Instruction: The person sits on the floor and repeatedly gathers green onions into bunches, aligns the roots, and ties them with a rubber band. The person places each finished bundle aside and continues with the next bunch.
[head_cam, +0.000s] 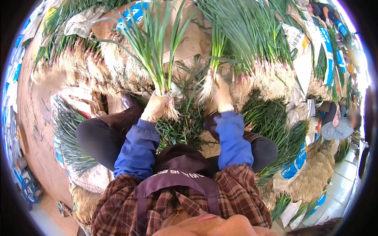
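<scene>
In a pale glove, my left hand [156, 106] grips a small bunch of green onion plants [159, 75] near its base. The leaves fan upward and the pale roots hang below the fist. To the right, my gloved right hand [223, 93] is slightly blurred. Its fingers close around the lower end of another thin bunch of green onions [217, 54], whose white roots [206, 90] stick out on the left. Behind that bunch lies a thick pile of green onions [260, 41] with roots toward me. Loose green leaves [184, 129] cover the ground between my legs.
Root-ended plants [76, 59] lie in a row at the far left. More leaves are heaped by my left knee [97, 138] and right knee [265, 152]. Printed sacks [295, 165] lie among bundles on the right. A person [336, 128] sits at the far right; another [322, 11] is farther back.
</scene>
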`<state>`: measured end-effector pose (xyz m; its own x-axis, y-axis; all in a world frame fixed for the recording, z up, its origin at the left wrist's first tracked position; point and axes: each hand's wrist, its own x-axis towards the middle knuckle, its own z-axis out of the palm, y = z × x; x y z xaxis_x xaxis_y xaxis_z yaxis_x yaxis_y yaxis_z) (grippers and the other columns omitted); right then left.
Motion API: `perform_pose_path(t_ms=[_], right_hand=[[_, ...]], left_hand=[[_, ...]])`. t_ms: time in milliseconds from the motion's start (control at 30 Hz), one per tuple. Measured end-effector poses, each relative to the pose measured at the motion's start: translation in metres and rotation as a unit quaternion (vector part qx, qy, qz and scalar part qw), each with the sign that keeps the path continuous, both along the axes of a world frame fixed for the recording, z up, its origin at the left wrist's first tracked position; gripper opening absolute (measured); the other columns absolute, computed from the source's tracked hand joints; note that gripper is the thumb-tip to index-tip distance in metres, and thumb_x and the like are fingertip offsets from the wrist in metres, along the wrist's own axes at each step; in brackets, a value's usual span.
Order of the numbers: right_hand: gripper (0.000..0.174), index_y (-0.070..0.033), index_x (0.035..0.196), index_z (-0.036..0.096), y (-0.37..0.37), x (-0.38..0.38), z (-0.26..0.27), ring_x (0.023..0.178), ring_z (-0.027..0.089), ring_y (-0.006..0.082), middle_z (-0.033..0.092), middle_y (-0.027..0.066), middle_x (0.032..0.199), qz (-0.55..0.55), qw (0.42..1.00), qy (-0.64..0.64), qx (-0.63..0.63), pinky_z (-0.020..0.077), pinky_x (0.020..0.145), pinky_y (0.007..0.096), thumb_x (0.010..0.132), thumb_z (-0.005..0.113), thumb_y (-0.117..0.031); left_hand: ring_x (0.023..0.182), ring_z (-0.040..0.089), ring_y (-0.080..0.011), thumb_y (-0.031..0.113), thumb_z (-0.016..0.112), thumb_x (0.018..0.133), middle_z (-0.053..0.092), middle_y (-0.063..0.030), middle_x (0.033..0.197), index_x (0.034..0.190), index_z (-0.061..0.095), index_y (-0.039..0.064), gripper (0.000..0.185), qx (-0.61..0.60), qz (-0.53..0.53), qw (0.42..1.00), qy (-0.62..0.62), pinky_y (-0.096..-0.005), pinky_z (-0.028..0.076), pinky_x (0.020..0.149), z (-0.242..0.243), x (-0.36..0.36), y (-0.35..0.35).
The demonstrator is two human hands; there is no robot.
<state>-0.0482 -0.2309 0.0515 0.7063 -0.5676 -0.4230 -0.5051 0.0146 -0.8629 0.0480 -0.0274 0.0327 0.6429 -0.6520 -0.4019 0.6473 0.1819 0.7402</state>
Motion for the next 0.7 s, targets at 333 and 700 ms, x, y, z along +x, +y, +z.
perform_pose_path(t_ms=[333,700], right_hand=[[0.032,-0.005,0.114,0.058,0.060,-0.058,-0.079,0.087,0.063,0.0354,0.066,0.0203,0.092,0.072,0.963,0.120,-0.229,0.0505,0.078,0.0416,0.088,0.059,-0.025],[0.013,-0.008,0.090,0.062,0.112,-0.075,-0.033,0.068,0.064,0.0337,0.064,0.0131,0.074,0.196,0.885,0.021,-0.422,0.0495,0.060,0.0426,0.079,0.059,-0.015]], left_hand=[[0.063,0.062,-0.0148,0.003,0.063,0.086,0.068,-0.0098,0.080,0.094,0.063,0.002,0.008,0.067,0.006,0.994,0.084,-0.0259,0.050,0.054,-0.018,-0.013,0.005],[0.065,0.063,-0.0146,-0.001,0.067,0.083,0.063,-0.0036,0.074,0.092,0.061,0.002,0.011,0.094,-0.077,0.992,0.037,-0.0266,0.052,0.055,-0.036,-0.052,0.000]])
